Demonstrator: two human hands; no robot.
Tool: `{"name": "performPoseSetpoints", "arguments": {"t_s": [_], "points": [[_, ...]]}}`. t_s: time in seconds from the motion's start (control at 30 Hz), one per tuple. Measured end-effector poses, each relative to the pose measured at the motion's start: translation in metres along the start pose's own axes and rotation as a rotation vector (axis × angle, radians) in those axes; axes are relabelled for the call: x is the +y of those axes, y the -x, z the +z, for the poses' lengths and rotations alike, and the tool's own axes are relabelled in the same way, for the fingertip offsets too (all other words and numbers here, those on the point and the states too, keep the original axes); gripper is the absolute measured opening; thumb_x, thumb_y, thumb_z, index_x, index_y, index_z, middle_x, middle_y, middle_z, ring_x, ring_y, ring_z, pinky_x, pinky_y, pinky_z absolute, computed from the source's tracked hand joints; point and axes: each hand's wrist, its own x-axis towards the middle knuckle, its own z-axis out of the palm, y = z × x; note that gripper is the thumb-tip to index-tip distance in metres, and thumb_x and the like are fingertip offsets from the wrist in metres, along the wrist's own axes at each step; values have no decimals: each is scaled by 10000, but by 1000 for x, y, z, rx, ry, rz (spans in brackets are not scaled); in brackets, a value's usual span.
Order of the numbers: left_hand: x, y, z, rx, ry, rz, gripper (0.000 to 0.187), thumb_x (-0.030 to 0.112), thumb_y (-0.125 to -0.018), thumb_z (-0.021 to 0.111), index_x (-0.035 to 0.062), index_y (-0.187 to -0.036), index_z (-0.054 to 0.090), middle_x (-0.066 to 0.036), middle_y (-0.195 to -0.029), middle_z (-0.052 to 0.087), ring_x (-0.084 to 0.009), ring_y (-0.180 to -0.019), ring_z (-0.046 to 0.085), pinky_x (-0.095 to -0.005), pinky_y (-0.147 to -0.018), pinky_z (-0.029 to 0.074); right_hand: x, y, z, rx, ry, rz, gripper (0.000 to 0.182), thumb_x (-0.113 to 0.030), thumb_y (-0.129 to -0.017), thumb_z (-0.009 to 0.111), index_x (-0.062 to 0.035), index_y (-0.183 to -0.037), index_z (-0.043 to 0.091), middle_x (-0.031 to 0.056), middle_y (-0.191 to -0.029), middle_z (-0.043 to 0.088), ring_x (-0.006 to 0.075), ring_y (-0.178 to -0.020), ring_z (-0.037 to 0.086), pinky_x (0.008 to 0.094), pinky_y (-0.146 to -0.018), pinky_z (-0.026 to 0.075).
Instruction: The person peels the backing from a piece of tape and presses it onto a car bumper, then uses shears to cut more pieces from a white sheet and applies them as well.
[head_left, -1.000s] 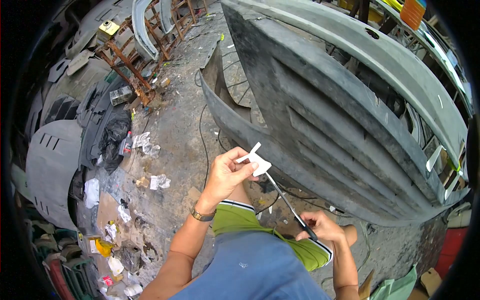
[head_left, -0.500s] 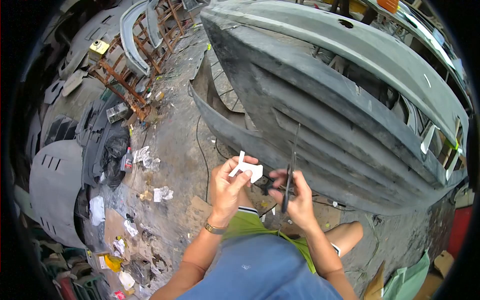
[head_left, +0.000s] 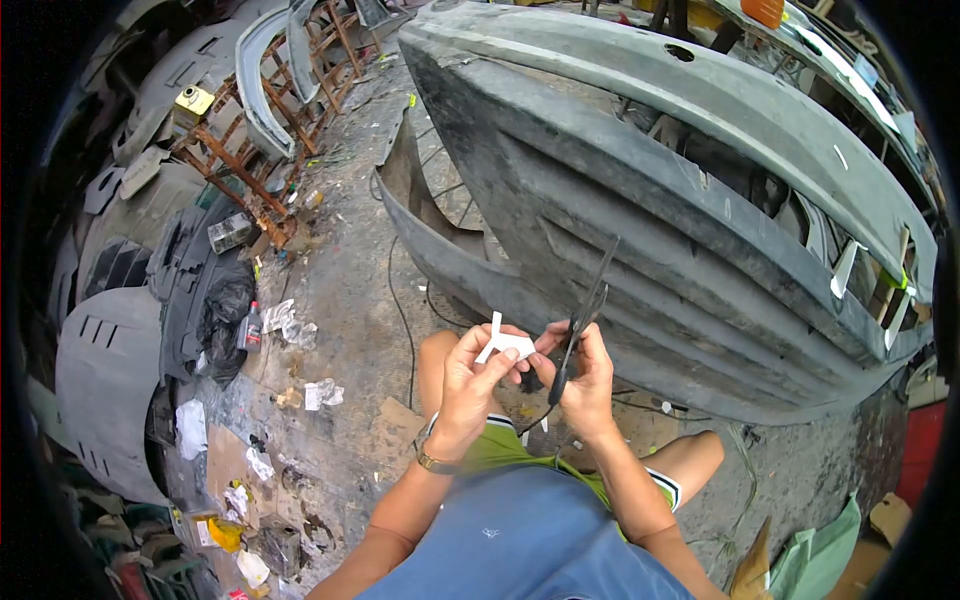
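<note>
Between the thumb and fingers of my left hand (head_left: 472, 378) is a small white piece (head_left: 513, 344) with two narrow strips sticking out at its upper left. Close on its right, my right hand (head_left: 583, 385) holds dark scissors (head_left: 580, 335), their blades pointing up and away from me. The thumb and fingertip of that hand are at the right edge of the white piece. Both hands are above my lap, over the green shorts (head_left: 500, 442).
A large grey ribbed panel (head_left: 620, 260) leans ahead and to the right. A curved grey part (head_left: 430, 235) lies beside it. Rusty metal frames (head_left: 240, 165) stand at the upper left. Crumpled paper (head_left: 323, 394) and a bottle (head_left: 252, 328) are on the floor.
My right hand has moved left to the white piece, and its fingertips now meet the edge. The scissors have tilted further to the right at their tips.
</note>
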Motion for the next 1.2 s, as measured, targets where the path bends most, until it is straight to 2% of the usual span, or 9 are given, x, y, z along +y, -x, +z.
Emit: {"name": "performPoseSetpoints", "arguments": {"t_s": [0.07,0.37,0.43,0.63,0.77,0.83,0.97,1.03,1.2], "points": [[0,0,-1,-6,2,-10,114,37,-904,623,-1,-1008,598,-118,-1006,663,-134,-791,638,-248,-660,515,-4,-3,-1,3,-15,-1,345,2,-812,734,-24,-1080,517,55,-911,636,114,-821,603,259,-746,496],[1,2,-8,-80,-45,-3,223,11,-910,631,-10,-1125,574,-84,-1001,645,-124,-817,631,-235,-694,518,-10,-14,-14,-145,-232,127,330,2,-834,708,-26,-1101,516,67,-974,634,109,-870,592,261,-802,482],[0,3,-6,20,-232,86,235,-24,-886,644,-9,-1110,576,-57,-963,625,-115,-797,630,-242,-696,526,-12,-13,-13,-102,-236,144,351,3,-831,711,-26,-1118,510,89,-1017,643,118,-876,603,267,-813,491],[-13,1,-8,-26,-254,303,207,-52,-877,644,-12,-1076,602,-41,-943,578,-110,-827,625,-242,-735,537,-9,-2,-9,-52,-273,231,386,-23,-824,734,-12,-1133,503,98,-1000,648,129,-900,618,274,-826,505],[-8,7,7,116,-295,216,215,-59,-875,643,-15,-1084,614,-48,-928,572,-111,-847,629,-237,-747,533,-9,0,-5,-17,-230,279,378,-64,-813,750,-13,-1112,525,62,-932,637,112,-877,604,266,-808,495],[-9,5,-2,17,-513,273,271,-52,-871,649,-7,-1135,609,-47,-955,593,-116,-869,637,-238,-740,526,-11,-1,-4,2,-151,276,345,-30,-807,735,-38,-1098,549,15,-916,618,80,-843,584,240,-769,480],[-7,-4,-22,-197,-630,253,336,-35,-865,665,1,-1191,595,-38,-959,608,-110,-870,633,-242,-728,518,-6,-5,-15,-32,-78,317,336,-42,-811,732,-34,-1093,551,14,-914,619,74,-846,585,233,-765,477],[1,-3,-18,-185,-356,2,313,-2,-877,672,27,-1182,610,-4,-950,606,-65,-855,578,-213,-688,469,-6,-7,-19,-109,-54,345,328,-47,-813,729,-29,-1091,555,11,-908,619,73,-845,585,227,-754,472],[6,-3,-17,-136,-315,-65,236,25,-879,690,22,-1111,643,4,-940,634,-51,-839,585,-185,-647,443,-6,-9,-21,-135,-123,350,334,-120,-801,749,-22,-1060,563,10,-865,620,79,-821,575,240,-768,464]]}}
